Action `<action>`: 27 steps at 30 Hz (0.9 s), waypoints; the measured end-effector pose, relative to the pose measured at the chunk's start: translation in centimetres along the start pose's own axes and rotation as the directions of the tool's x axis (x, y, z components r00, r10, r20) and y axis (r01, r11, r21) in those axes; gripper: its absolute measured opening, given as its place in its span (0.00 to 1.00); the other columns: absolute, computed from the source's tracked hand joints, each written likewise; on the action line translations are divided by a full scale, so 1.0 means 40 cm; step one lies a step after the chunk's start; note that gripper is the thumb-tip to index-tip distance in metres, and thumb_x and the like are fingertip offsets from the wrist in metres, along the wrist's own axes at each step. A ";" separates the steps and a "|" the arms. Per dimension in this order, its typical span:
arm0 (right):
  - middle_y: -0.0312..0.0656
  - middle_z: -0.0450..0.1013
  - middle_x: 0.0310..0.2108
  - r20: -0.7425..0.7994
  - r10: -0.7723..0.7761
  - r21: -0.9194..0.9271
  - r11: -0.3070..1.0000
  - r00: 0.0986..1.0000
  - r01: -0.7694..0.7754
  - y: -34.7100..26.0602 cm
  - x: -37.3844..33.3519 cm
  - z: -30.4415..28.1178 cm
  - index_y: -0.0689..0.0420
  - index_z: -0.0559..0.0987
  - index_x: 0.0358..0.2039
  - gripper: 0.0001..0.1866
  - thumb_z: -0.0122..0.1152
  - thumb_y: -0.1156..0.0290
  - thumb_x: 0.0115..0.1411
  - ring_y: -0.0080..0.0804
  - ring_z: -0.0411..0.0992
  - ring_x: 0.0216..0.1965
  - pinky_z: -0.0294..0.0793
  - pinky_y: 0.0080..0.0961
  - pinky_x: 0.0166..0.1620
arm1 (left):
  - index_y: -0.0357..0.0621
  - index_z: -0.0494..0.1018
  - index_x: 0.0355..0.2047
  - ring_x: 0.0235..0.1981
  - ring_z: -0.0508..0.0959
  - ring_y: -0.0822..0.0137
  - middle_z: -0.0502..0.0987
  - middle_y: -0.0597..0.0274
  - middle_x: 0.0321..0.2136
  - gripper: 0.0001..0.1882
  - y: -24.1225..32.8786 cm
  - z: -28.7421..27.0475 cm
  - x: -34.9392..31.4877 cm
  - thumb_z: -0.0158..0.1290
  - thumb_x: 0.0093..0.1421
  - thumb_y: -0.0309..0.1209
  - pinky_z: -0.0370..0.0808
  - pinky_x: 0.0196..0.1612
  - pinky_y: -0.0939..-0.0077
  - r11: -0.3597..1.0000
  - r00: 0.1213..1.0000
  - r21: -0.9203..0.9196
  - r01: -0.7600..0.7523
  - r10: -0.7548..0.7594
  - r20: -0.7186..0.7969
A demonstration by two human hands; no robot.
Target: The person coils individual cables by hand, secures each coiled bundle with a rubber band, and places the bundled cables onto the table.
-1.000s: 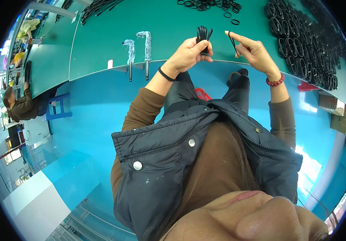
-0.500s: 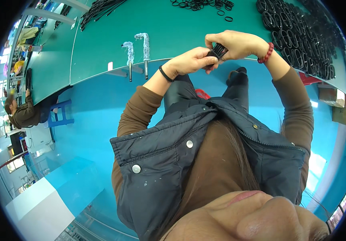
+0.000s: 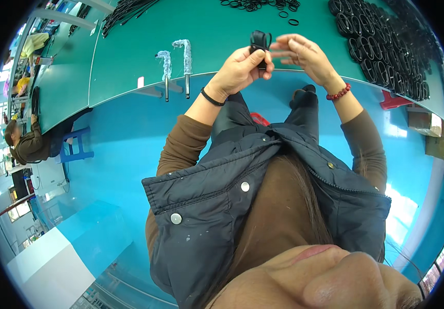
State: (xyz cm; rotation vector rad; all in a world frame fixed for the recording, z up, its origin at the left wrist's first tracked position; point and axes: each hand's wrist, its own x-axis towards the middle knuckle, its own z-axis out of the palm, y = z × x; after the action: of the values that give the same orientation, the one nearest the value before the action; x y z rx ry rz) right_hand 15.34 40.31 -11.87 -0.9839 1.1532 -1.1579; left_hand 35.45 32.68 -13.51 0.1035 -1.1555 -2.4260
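Note:
A folded bundle of black cable [image 3: 260,40] stands up out of my left hand [image 3: 243,69], pinched between thumb and fingers above the front edge of the green table [image 3: 222,38]. Just right of it, my right hand [image 3: 304,55] is apart from the bundle, its fingers spread and a little blurred, with nothing seen in them. Farther off, several loose black rings [image 3: 282,14] lie on the table. Rows of similar coiled black cable bundles [image 3: 363,46] are piled on the right side.
Two rods with wrapped, bent tops [image 3: 187,64] stick out at the table's front edge, left of my hands. Long straight black cables [image 3: 124,16] lie at the far left. A red stool [image 3: 393,101] and cardboard boxes [image 3: 425,123] are at right. A person [image 3: 28,141] sits by a blue stool [image 3: 76,145].
Both hands were together on the bundle. My right hand has let go and moved off to the right, its fingers opening. My left hand has lifted the bundle, which now points upward.

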 end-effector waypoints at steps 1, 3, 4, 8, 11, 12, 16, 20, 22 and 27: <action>0.45 0.72 0.44 0.035 -0.085 0.054 0.995 0.996 0.083 -0.002 0.011 0.008 0.61 0.69 0.48 0.20 0.52 0.60 0.62 0.27 0.75 0.34 0.73 0.25 0.44 | 0.39 0.69 0.35 0.33 0.69 0.69 0.68 0.62 0.34 0.13 -0.008 0.007 0.004 0.42 0.66 0.36 0.68 0.35 0.76 0.993 0.999 0.104 0.047 -0.048 0.012; 0.46 0.72 0.45 0.150 -0.179 0.095 0.982 0.972 0.166 -0.021 0.018 0.036 0.62 0.67 0.51 0.23 0.52 0.59 0.63 0.24 0.73 0.30 0.72 0.23 0.41 | 0.38 0.69 0.37 0.33 0.71 0.68 0.70 0.61 0.35 0.13 -0.019 0.016 0.013 0.42 0.66 0.36 0.70 0.36 0.75 0.957 0.989 0.258 0.135 -0.147 0.026; 0.46 0.72 0.44 0.184 -0.075 -0.028 0.996 0.980 0.081 -0.035 0.015 0.052 0.63 0.68 0.49 0.22 0.51 0.59 0.63 0.22 0.72 0.28 0.72 0.20 0.38 | 0.38 0.69 0.37 0.33 0.71 0.68 0.70 0.61 0.35 0.13 -0.025 0.025 0.014 0.42 0.66 0.36 0.70 0.36 0.75 0.957 0.989 0.256 0.138 -0.148 0.020; 0.45 0.73 0.43 0.111 -0.072 -0.003 0.997 0.991 0.073 0.002 0.031 0.056 0.62 0.71 0.45 0.19 0.52 0.58 0.62 0.21 0.71 0.30 0.72 0.17 0.37 | 0.38 0.66 0.46 0.43 0.74 0.62 0.72 0.57 0.41 0.15 -0.030 0.029 0.010 0.41 0.66 0.36 0.73 0.44 0.69 0.963 0.990 0.232 0.138 -0.133 -0.034; 0.41 0.73 0.40 0.073 -0.136 0.044 0.990 0.988 0.133 0.032 0.043 0.043 0.61 0.72 0.43 0.19 0.52 0.58 0.62 0.20 0.70 0.33 0.71 0.17 0.39 | 0.36 0.63 0.51 0.50 0.72 0.51 0.71 0.51 0.48 0.19 -0.027 0.032 -0.007 0.42 0.66 0.36 0.73 0.50 0.58 0.990 0.990 0.098 0.103 -0.092 -0.112; 0.39 0.72 0.37 0.069 -0.147 -0.022 0.989 0.987 0.149 0.035 0.042 0.039 0.61 0.72 0.42 0.19 0.52 0.57 0.62 0.20 0.69 0.35 0.71 0.17 0.40 | 0.36 0.63 0.51 0.50 0.72 0.51 0.71 0.51 0.48 0.19 -0.028 0.034 -0.007 0.42 0.66 0.36 0.73 0.50 0.58 0.990 0.989 0.095 0.106 -0.095 -0.114; 0.36 0.71 0.35 0.084 -0.109 -0.074 0.991 0.991 0.115 0.022 0.028 0.042 0.61 0.72 0.42 0.19 0.51 0.56 0.63 0.20 0.69 0.37 0.70 0.18 0.42 | 0.34 0.66 0.48 0.38 0.79 0.50 0.74 0.49 0.41 0.17 -0.020 0.044 -0.002 0.46 0.64 0.35 0.80 0.39 0.67 0.964 0.967 0.225 0.141 -0.085 -0.239; 0.37 0.71 0.35 0.087 -0.107 0.015 0.994 0.990 0.106 0.019 0.017 0.051 0.61 0.73 0.43 0.19 0.52 0.56 0.62 0.20 0.69 0.37 0.70 0.19 0.42 | 0.33 0.68 0.45 0.32 0.80 0.51 0.75 0.47 0.37 0.16 -0.037 0.046 -0.004 0.49 0.63 0.34 0.82 0.32 0.72 0.974 0.953 0.201 0.107 -0.043 -0.299; 0.37 0.71 0.35 0.077 -0.096 0.014 0.995 0.992 0.095 0.025 0.014 0.050 0.61 0.73 0.42 0.19 0.52 0.57 0.62 0.20 0.69 0.37 0.70 0.18 0.42 | 0.33 0.68 0.44 0.33 0.80 0.52 0.76 0.48 0.37 0.16 -0.037 0.050 -0.005 0.48 0.63 0.34 0.81 0.32 0.72 0.965 0.952 0.230 0.127 -0.054 -0.302; 0.37 0.71 0.35 0.010 -0.150 -0.111 0.982 0.989 0.150 0.044 0.018 0.051 0.61 0.73 0.42 0.19 0.52 0.57 0.62 0.19 0.68 0.38 0.69 0.18 0.42 | 0.35 0.70 0.37 0.31 0.81 0.58 0.77 0.52 0.35 0.11 -0.037 0.065 -0.005 0.49 0.62 0.32 0.80 0.31 0.75 0.937 0.937 0.316 0.153 -0.035 -0.348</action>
State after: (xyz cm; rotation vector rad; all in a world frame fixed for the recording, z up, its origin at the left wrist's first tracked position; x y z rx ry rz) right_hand 17.67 39.86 -13.38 -1.1736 1.1689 -1.2215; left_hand 34.43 35.46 -12.97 0.6722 -1.4128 -2.1472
